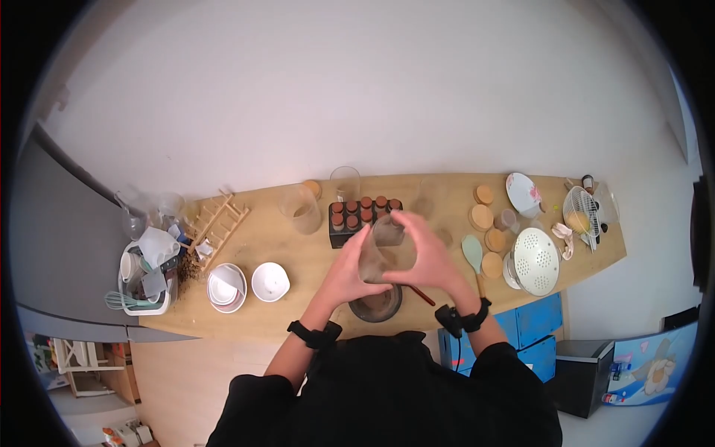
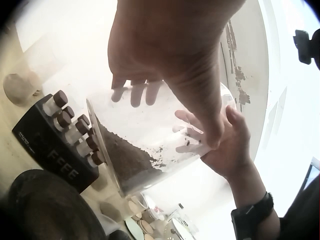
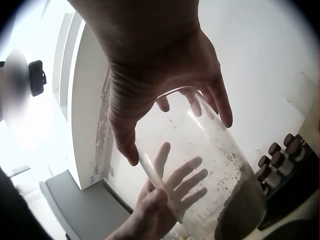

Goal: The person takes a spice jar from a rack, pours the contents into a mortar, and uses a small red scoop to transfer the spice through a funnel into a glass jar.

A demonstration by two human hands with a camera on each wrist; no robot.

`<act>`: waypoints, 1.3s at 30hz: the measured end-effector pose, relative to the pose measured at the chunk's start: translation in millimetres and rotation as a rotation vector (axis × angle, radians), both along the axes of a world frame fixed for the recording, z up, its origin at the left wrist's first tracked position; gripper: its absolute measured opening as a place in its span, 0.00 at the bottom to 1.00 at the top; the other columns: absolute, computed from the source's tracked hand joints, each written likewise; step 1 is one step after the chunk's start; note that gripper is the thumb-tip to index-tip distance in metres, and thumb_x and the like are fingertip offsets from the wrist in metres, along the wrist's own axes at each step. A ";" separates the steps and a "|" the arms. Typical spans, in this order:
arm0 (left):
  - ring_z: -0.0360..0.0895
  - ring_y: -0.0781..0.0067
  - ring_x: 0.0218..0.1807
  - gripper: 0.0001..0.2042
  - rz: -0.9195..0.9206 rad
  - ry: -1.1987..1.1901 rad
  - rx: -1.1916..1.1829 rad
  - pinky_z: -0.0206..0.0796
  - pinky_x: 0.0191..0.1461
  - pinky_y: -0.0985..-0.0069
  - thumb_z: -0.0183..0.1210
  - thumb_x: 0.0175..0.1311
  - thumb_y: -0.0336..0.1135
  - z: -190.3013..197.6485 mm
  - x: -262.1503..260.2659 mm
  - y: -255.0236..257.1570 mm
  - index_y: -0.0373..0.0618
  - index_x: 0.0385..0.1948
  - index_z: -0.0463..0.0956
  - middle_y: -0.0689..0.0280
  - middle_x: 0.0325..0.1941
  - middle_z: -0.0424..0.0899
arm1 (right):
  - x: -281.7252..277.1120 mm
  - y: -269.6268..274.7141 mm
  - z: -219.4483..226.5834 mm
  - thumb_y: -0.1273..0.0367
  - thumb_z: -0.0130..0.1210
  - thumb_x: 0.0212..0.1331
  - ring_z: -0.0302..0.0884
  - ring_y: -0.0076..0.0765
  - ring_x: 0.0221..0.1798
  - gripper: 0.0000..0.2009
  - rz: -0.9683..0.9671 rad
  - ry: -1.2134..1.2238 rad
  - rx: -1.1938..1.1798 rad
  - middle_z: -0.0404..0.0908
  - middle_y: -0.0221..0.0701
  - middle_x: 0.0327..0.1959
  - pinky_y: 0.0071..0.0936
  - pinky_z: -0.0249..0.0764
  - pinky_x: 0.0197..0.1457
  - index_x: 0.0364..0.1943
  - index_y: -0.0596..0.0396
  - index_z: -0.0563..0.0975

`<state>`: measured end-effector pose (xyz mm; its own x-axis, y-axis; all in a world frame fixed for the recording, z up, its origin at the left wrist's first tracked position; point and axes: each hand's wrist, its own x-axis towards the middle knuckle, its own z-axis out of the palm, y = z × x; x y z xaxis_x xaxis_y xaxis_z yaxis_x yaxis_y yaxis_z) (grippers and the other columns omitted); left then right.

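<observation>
Both hands grip one clear glass jar (image 1: 372,262) from opposite sides, in front of the chest and above the table. It is tilted, and dark brown powder (image 2: 125,155) lies heaped toward one end, with loose specks stuck along the wall. My left hand (image 1: 345,273) curves round one side, fingers spread on the glass. On the other side my right hand (image 1: 430,262) wraps the jar with fingers and thumb. Below the jar sits a dark bowl (image 1: 375,309), partly hidden by the hands. Just behind stands a black rack (image 1: 342,238) of brown-capped vials, lettered in white.
Empty clear jars (image 1: 301,211) stand behind. To the left are white bowls (image 1: 270,282), a wooden rack (image 1: 221,227) and a cluttered white basin (image 1: 170,296). Rightward lie wooden lids (image 1: 481,217), a pale green spoon (image 1: 473,252) and a white colander (image 1: 535,262).
</observation>
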<state>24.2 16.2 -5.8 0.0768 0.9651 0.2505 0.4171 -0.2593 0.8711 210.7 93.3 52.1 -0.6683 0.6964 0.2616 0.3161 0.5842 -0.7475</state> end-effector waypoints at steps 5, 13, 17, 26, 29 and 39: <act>0.71 0.55 0.56 0.46 0.227 0.031 0.072 0.63 0.59 0.66 0.69 0.46 0.36 -35.7 -24.6 -12.9 0.41 0.66 0.47 0.51 0.55 0.71 | -10.2 86.7 12.1 0.58 0.68 0.34 0.60 0.52 0.61 0.44 -0.276 -0.066 0.304 0.60 0.45 0.60 0.42 0.63 0.62 0.63 0.46 0.60; 0.82 0.70 0.35 0.33 0.405 -0.131 -0.273 0.71 0.44 0.74 0.62 0.55 0.30 -88.4 -58.5 -114.3 0.44 0.64 0.56 0.61 0.34 0.83 | -59.2 197.9 -53.7 0.51 0.65 0.37 0.62 0.52 0.60 0.45 -0.449 -0.534 0.227 0.60 0.43 0.60 0.45 0.70 0.56 0.65 0.39 0.57; 0.82 0.70 0.35 0.29 0.587 -0.104 -0.389 0.71 0.42 0.73 0.61 0.56 0.30 -89.1 -64.1 -139.3 0.43 0.61 0.60 0.60 0.33 0.83 | -69.8 226.2 -95.0 0.50 0.65 0.35 0.64 0.52 0.58 0.46 -0.396 -0.619 0.168 0.61 0.43 0.59 0.44 0.70 0.55 0.65 0.38 0.57; 0.82 0.68 0.36 0.25 0.656 -0.067 -0.469 0.71 0.40 0.74 0.59 0.58 0.33 -101.6 -70.9 -133.1 0.44 0.59 0.64 0.59 0.33 0.83 | -62.9 235.7 -137.5 0.49 0.67 0.34 0.68 0.52 0.53 0.46 -0.410 -0.633 0.226 0.65 0.44 0.54 0.45 0.66 0.54 0.63 0.39 0.59; 0.82 0.68 0.36 0.24 0.598 -0.025 -0.486 0.71 0.38 0.74 0.58 0.60 0.35 -102.7 -66.0 -124.2 0.45 0.58 0.65 0.58 0.33 0.84 | -58.9 237.0 -146.1 0.47 0.66 0.34 0.68 0.53 0.54 0.47 -0.422 -0.642 0.220 0.63 0.46 0.57 0.45 0.63 0.57 0.64 0.38 0.57; 0.82 0.66 0.36 0.21 0.434 -0.011 -0.471 0.72 0.40 0.71 0.56 0.62 0.37 -110.9 -54.0 -97.1 0.44 0.57 0.67 0.55 0.34 0.83 | -35.3 197.8 -131.4 0.52 0.63 0.43 0.66 0.51 0.56 0.37 -0.526 -0.278 0.341 0.65 0.43 0.58 0.44 0.61 0.59 0.59 0.46 0.63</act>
